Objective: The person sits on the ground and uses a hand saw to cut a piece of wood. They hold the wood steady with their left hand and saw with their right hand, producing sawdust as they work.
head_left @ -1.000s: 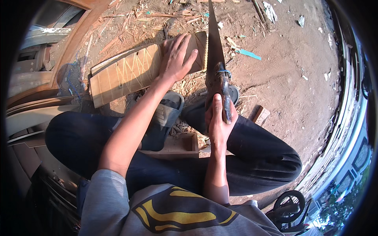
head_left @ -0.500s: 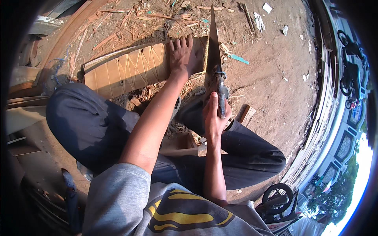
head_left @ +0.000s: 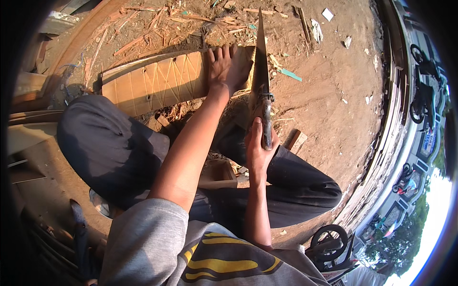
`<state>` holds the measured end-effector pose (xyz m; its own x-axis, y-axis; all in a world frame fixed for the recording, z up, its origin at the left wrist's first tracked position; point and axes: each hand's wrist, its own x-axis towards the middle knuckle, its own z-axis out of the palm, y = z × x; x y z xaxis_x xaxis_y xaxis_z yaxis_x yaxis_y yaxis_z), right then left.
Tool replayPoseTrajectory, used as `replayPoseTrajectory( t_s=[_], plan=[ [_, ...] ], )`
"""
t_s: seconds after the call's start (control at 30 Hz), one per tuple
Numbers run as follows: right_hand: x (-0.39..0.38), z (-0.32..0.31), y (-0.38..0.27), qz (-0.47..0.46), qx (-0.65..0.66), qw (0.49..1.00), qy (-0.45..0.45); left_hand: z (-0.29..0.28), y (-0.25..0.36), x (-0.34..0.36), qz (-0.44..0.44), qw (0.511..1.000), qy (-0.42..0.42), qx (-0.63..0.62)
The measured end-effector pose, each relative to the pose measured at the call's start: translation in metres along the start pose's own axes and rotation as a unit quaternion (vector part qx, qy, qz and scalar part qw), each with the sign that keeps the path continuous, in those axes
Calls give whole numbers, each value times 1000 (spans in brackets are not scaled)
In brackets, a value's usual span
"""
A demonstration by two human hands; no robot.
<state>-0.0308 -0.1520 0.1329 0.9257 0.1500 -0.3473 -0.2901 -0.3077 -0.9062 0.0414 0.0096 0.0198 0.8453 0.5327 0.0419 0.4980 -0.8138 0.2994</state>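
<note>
My left hand [head_left: 223, 68] lies on a wooden board [head_left: 157, 85], its fingers stretched and spread near the board's right end. Zigzag and straight lines are scored across the board's pale face, which also has a few dark holes. My right hand [head_left: 260, 148] is wrapped around the worn handle [head_left: 266, 125] of a hand saw. The long, tapering saw blade [head_left: 261, 64] points away from me and stands at the board's right end, just right of my left hand. Whether its teeth sit in the wood I cannot tell.
Wood chips and splinters [head_left: 143, 31] litter the dirt beyond the board. A small wood block [head_left: 296, 141] lies right of my right hand. My bent knees [head_left: 95, 128] flank the work. Stacked planks [head_left: 391, 105] line the right side, with parked motorbikes [head_left: 422, 102] beyond.
The saw and my right hand have come slightly back toward me. My left hand stays on the board, which has hardly moved.
</note>
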Motion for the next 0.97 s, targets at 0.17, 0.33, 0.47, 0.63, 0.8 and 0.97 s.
replayPoseTrajectory(
  t_s=[0.17, 0.33, 0.47, 0.63, 0.8, 0.97],
  plan=[
    [19, 2, 7, -22, 13, 1000, 5, 12, -2, 4, -10, 1000, 9, -22],
    [26, 7, -2, -50, -21, 998, -24, 14, -1, 7, -9, 999, -25, 23],
    [-1, -4, 4, -39, -7, 999, -7, 16, 0, -1, 7, 999, 23, 29],
    [5, -5, 7, -10, 14, 1000, -11, 25, -13, 1, 33, 994, 30, 101],
    [25, 7, 18, -88, 2, 996, 20, -4, 10, 5, -7, 999, -40, 7],
    [-18, -19, 19, -5, 28, 999, -24, 23, -8, 1, 13, 989, -20, 148]
  ],
)
